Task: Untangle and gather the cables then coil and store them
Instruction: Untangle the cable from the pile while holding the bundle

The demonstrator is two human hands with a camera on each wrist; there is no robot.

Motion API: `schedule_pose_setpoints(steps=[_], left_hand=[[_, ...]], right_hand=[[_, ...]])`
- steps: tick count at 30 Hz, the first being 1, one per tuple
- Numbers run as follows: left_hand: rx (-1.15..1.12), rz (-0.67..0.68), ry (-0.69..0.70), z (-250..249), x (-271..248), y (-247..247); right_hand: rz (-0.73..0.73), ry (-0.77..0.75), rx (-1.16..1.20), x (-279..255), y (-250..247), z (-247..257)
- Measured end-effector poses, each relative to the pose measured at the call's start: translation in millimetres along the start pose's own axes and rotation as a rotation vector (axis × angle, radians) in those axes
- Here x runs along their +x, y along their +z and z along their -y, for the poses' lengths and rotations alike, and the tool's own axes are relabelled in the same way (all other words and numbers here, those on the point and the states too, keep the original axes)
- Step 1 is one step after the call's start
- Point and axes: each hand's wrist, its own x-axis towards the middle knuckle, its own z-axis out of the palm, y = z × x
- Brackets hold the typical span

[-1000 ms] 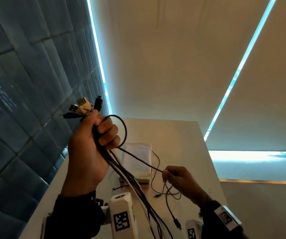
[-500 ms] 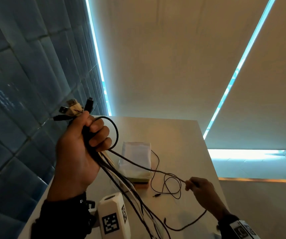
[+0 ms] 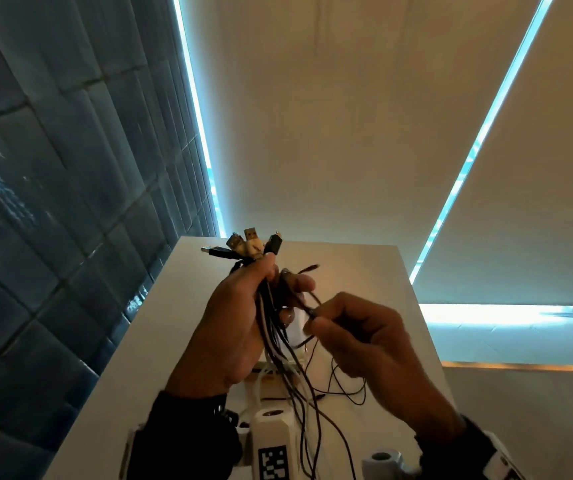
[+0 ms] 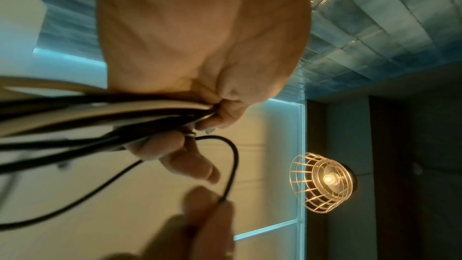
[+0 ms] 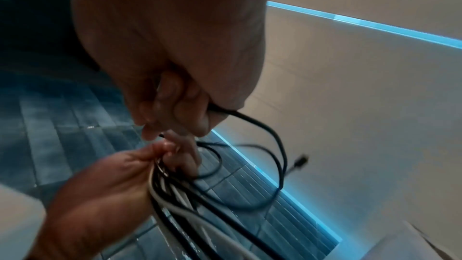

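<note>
My left hand (image 3: 243, 313) grips a bundle of black and white cables (image 3: 271, 327) held up over the table, their USB plugs (image 3: 248, 245) sticking out above my fist. The bundle (image 4: 100, 114) runs across my left palm in the left wrist view. My right hand (image 3: 347, 327) pinches a thin black cable (image 3: 312, 303) right beside the left hand's fingers; its loop (image 5: 272, 157) curves out from my thumb and forefinger. The free plug end (image 3: 309, 268) of that cable pokes out above my left fingers. Loose strands (image 3: 316, 427) hang down toward the table.
A white table (image 3: 364, 271) lies under my hands, with a pale folded pouch (image 3: 295, 332) mostly hidden behind the cables and thin black wire (image 3: 351, 393) lying on it. A dark tiled wall (image 3: 53, 202) stands at the left. A caged lamp (image 4: 322, 182) glows in the left wrist view.
My right hand has come up and left from low on the table to meet the left hand, bringing the thin black cable with it. The left hand has shifted toward the middle.
</note>
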Motion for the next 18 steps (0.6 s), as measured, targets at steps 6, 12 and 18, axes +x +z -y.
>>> schedule_pose_setpoints(steps=[6,12,18], left_hand=[[-0.324,0.056,0.124,-13,-2,-5],[-0.305,0.0,0.269,-28,-8,-28],[-0.23,-0.055,0.262,-22,-3,-24]], right_hand=[[0.01,0.057,-0.176,-11,-11,-30],[-0.134,0.162,-0.585,-49,-62,-73],[-0.258,0.322,-0.712,-96,-105,-94]])
